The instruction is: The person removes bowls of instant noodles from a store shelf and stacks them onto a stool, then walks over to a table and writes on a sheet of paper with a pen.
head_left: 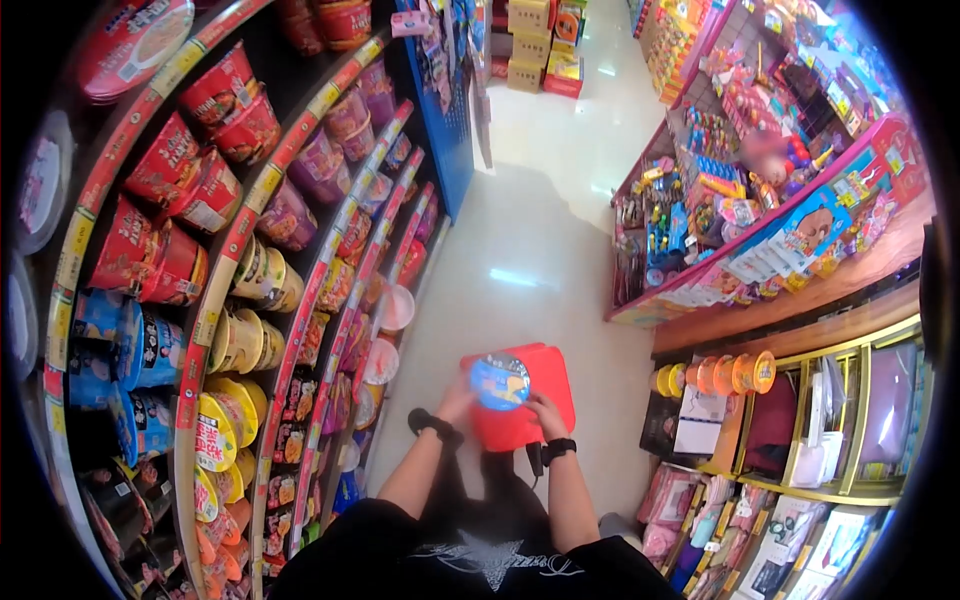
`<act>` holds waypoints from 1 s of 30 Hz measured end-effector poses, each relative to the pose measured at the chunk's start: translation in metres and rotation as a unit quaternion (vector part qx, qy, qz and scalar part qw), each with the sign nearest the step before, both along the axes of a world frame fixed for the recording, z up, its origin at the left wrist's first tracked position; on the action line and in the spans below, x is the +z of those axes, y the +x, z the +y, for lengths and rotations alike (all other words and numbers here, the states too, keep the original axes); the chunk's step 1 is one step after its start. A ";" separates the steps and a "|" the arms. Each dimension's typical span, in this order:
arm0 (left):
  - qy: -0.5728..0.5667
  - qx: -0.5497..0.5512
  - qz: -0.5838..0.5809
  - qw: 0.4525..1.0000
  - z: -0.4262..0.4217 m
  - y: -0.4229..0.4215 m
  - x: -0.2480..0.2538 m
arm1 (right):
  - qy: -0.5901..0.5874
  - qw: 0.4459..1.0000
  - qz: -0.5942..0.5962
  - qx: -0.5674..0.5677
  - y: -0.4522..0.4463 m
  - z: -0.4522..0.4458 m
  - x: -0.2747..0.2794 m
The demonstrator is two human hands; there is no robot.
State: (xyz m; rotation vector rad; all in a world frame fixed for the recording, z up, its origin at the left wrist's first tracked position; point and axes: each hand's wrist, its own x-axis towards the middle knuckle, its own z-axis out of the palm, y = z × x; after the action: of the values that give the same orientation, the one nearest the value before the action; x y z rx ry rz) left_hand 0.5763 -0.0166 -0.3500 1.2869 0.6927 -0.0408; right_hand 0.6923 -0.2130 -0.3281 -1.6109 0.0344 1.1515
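Observation:
In front of my body is a round tub with a blue printed lid (500,382), which looks like an instant noodle bowl. My left hand (458,402), slightly blurred, grips its left side. The fingers of my right hand (546,414) close on its lower right edge. Under the tub is a red plastic object with rounded corners (555,385); whether it is a stool or a basket I cannot tell. Both wrists wear dark bands, and a black strap hangs by the right one.
Shelves on the left hold red noodle bowls (215,190), blue tubs (150,345) and yellow tubs (225,430). A pink-edged rack of toys and sweets (720,200) stands at the right. Stacked boxes (540,50) sit at the aisle's far end. Orange tubs (735,374) line a right shelf.

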 end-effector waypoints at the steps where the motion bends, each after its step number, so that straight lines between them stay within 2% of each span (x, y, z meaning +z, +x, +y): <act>1: 0.012 -0.006 -0.002 1.000 0.001 0.001 0.013 | 0.000 1.000 -0.002 -0.011 0.000 0.002 0.007; 3: 0.030 0.013 -0.035 0.999 0.001 0.004 0.040 | 0.007 0.999 -0.010 -0.039 0.002 0.010 0.021; 6: 0.038 0.012 -0.006 0.999 0.011 0.009 0.070 | 0.038 0.995 -0.063 -0.071 0.011 0.024 0.055; 7: 0.022 0.061 -0.014 0.998 0.010 0.013 0.087 | 0.067 0.990 -0.088 -0.082 0.016 0.029 0.066; 10: 0.002 0.092 -0.048 0.995 0.018 0.017 0.146 | 0.156 0.971 -0.148 -0.107 0.030 0.044 0.103; 13: 0.046 0.093 -0.096 0.990 0.033 0.017 0.177 | 0.258 0.941 -0.176 -0.129 0.037 0.060 0.148; 16: 0.131 0.113 -0.216 0.961 0.040 0.011 0.224 | 0.306 0.922 -0.205 -0.123 0.031 0.074 0.211; 18: 0.205 0.100 -0.237 0.944 0.044 0.001 0.271 | 0.343 0.908 -0.220 -0.093 0.024 0.081 0.247; 20: 0.272 0.104 -0.279 0.915 0.049 -0.010 0.297 | 0.389 0.887 -0.240 -0.066 0.014 0.089 0.275; 24: 0.280 0.138 -0.311 0.898 0.050 -0.035 0.346 | 0.460 0.849 -0.259 -0.031 -0.008 0.101 0.324; 27: 0.297 0.122 -0.351 0.879 0.050 -0.054 0.374 | 0.504 0.825 -0.256 -0.005 -0.022 0.107 0.350; 30: 0.320 0.111 -0.358 0.870 0.054 -0.066 0.383 | 0.525 0.809 -0.262 0.029 -0.034 0.109 0.373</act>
State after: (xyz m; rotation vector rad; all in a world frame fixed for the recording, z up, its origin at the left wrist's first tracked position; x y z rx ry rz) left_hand 0.5104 0.0373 0.0326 1.6895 0.1867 0.8854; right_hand 0.6584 -0.1037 0.0454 -0.8392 -0.8747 0.5141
